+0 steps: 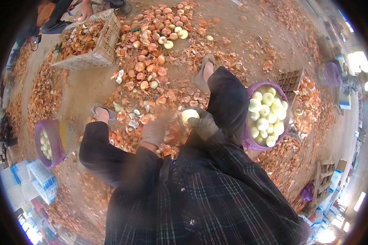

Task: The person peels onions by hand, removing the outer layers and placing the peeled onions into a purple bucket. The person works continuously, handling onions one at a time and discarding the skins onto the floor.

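Note:
A peeled, pale onion [190, 116] is gripped in my right hand [205, 124], which wears a grey, dirty glove. My left hand [153, 132], in a lighter glove, is blurred by motion to the left of that onion and apart from it. Its fingers are too smeared to show whether they hold anything. Both hands are above a layer of loose onion skins [168, 97] between my legs. Close to my right knee stands a purple mesh sack [248, 144] filled with peeled onions [268, 114].
Ahead lies a heap of mostly unpeeled onions [152, 47]. A tipped plastic crate [105, 41] holds skins, with another person's hand [85, 12] beside it. Another purple sack [56, 144] stands at left. At right are a brown crate [289, 81] and a wooden pallet [322, 180].

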Motion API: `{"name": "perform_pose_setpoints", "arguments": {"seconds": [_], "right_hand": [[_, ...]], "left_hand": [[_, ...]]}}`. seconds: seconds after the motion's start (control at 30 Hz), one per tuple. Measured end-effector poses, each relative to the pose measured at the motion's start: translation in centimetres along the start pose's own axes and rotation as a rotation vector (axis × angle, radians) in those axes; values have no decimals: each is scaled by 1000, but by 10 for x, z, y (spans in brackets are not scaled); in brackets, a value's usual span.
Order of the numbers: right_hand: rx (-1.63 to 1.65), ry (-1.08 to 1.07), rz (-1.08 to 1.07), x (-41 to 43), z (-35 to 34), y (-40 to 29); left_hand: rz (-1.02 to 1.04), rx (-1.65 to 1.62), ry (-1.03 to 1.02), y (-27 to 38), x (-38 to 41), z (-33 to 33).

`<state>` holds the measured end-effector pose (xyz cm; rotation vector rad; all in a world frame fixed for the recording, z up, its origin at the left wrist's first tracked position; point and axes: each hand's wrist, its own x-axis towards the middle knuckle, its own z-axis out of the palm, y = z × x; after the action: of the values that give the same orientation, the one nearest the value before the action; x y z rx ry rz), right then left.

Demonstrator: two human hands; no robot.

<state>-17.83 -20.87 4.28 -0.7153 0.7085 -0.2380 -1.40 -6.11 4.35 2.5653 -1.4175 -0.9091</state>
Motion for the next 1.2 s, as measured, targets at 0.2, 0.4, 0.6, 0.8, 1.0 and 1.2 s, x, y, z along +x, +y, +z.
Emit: {"name": "perform_pose_setpoints", "arguments": {"seconds": [0.2, 0.4, 0.6, 0.8, 1.0, 1.2], "right_hand": [[44, 5, -17, 5, 11, -3], [-142, -26, -34, 4, 24, -13], [164, -35, -6, 9, 7, -3], [85, -2, 48, 6, 10, -5], [58, -71, -10, -2, 11, -10], [-13, -56, 49, 4, 12, -10]], "left_hand": [[-136, -529, 60, -18, 0, 15], [17, -758, 141, 44, 0, -40], [192, -324, 275, 43, -11, -37], [100, -88, 66, 36, -13, -36], [-220, -152, -161, -40, 8, 36], [-34, -960, 126, 12, 11, 10]]}}
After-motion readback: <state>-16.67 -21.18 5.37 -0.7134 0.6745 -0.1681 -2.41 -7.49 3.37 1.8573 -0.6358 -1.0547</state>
